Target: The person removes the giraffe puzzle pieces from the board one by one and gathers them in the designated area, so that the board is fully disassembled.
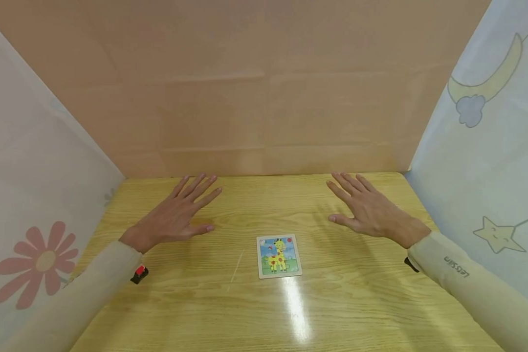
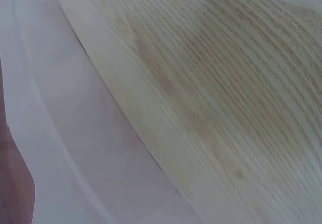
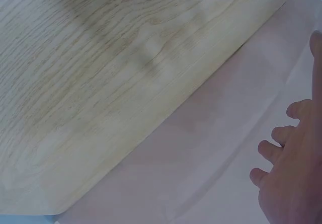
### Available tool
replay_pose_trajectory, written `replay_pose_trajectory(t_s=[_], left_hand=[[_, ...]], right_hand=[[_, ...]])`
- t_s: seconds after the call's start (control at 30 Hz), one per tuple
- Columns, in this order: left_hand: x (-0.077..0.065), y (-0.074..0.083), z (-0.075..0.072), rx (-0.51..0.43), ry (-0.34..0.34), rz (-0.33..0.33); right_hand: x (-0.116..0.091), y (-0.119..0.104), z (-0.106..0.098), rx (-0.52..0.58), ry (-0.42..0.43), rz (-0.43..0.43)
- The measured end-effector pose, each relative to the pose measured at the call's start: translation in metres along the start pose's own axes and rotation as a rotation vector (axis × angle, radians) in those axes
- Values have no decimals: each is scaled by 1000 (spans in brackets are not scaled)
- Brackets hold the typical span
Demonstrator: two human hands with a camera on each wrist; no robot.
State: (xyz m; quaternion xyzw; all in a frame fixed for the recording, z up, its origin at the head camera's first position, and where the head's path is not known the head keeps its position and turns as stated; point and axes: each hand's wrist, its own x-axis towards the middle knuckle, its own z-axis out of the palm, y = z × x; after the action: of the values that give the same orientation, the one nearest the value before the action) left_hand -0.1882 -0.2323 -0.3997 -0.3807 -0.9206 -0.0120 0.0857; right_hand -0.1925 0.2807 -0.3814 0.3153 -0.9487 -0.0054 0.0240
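Observation:
A small square giraffe jigsaw puzzle (image 1: pixel 279 256) in a pale frame lies flat on the wooden table, between the two hands and nearer the person. Its pieces sit together in the frame, showing a yellow giraffe on green and blue. My left hand (image 1: pixel 173 217), palm down with fingers spread, hovers over the table to the puzzle's left. On the other side, my right hand (image 1: pixel 371 212) is likewise spread and holds nothing; its shadow falls on the wood. The right wrist view catches the right hand's fingertips (image 3: pixel 270 151); only an edge of the left hand (image 2: pixel 16 183) shows in the left wrist view.
The wooden table (image 1: pixel 193 313) ends at a brown backdrop (image 1: pixel 264 98). White sheets flank it, the left sheet (image 1: pixel 35 171) with a pink flower and the right sheet (image 1: pixel 488 161) with a moon and star. A bright glare streak lies below the puzzle.

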Motion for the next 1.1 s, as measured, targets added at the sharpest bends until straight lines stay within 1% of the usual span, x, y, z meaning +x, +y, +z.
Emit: replay_pose_trajectory(t_s=[0.17, 0.33, 0.47, 0.57, 0.87, 1.1], left_hand=[[-1, 3, 2, -40, -15, -20], [0, 7, 6, -83, -31, -56], [1, 9, 12, -134, -22, -79], [2, 11, 17, -163, -14, -83], [4, 24, 33, -238, -14, -93], [6, 39, 47, -301, -44, -115]], right_hand=[[0, 0, 5, 17, -1, -10], [1, -1, 10, 34, 0, -5], [2, -3, 14, 47, 1, -5], [3, -6, 18, 60, 0, -4], [8, -15, 32, 85, -8, -6], [16, -28, 47, 130, -10, -20]])
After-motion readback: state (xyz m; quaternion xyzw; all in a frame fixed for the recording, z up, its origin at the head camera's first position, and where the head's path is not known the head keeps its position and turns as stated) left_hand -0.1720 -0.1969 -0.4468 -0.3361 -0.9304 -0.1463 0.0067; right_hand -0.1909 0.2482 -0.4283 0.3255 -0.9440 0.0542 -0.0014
